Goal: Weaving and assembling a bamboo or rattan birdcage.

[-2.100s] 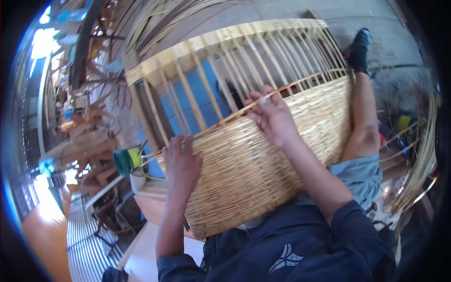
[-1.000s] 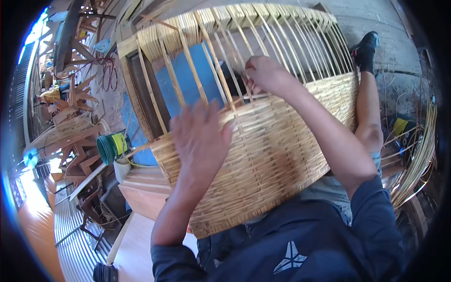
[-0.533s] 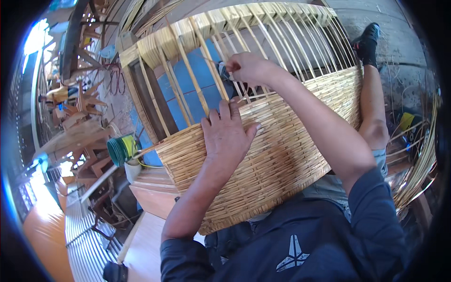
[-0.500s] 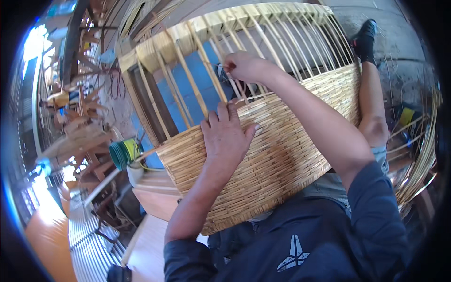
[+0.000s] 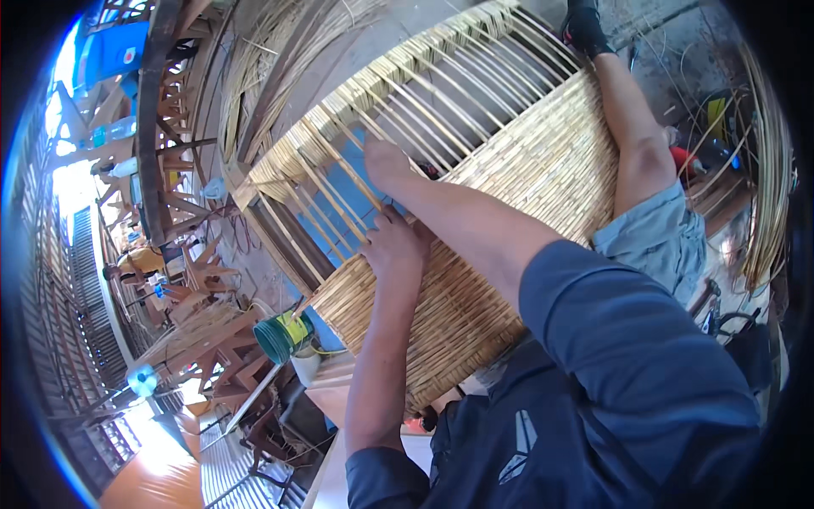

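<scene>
A woven cane panel (image 5: 543, 161) slants across my lap, its tight light-brown weave filling the near part. Bare upright cane stakes (image 5: 441, 127) run from the weave to a cane-wrapped frame bar (image 5: 365, 89) at the far side. My left hand (image 5: 397, 246) is closed over the weave's upper edge, fingers bent against it beside a stake. Just beyond it, among the stakes, my right hand (image 5: 388, 165) is closed with its fingertips turned away. Whatever it pinches is hidden. My right forearm crosses above the panel.
Left of the panel sits a green container (image 5: 284, 338) with a yellow label. A blue surface (image 5: 343, 170) shows through the stakes. Long loose canes (image 5: 763, 195) stand at the right, and more canes (image 5: 280, 76) lie at the far left. My bare right leg (image 5: 640, 144) stretches along the panel's right end.
My right hand has moved left and nearer my left hand along the stakes. My left fingers have drawn together from a more spread pose. The whole view has turned.
</scene>
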Demonstrator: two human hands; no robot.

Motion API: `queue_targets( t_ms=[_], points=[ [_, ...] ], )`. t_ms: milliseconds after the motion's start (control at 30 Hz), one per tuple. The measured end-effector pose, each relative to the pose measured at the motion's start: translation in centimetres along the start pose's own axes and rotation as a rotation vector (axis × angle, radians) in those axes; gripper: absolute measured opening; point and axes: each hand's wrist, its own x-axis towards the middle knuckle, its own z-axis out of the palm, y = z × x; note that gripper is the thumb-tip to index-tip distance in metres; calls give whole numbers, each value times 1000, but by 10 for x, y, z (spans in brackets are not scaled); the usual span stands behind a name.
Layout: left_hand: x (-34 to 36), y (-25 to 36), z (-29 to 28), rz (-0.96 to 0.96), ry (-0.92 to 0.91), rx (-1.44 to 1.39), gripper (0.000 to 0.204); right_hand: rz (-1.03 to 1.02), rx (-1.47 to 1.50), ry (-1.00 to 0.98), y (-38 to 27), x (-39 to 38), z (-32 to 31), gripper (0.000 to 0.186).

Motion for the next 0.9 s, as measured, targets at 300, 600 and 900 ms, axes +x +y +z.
queue_targets(
  t_ms=[300,600,900],
  points=[
    [-17,-4,11,65,180,6,66,38,205,-144,8,-18,-75,40],
    [11,-9,6,-98,165,-146,29,-24,655,-301,61,-78,-104,46],
    [26,-10,23,-157,190,-244,26,-77,-122,-218,46,-66,-79,51]
  ],
)
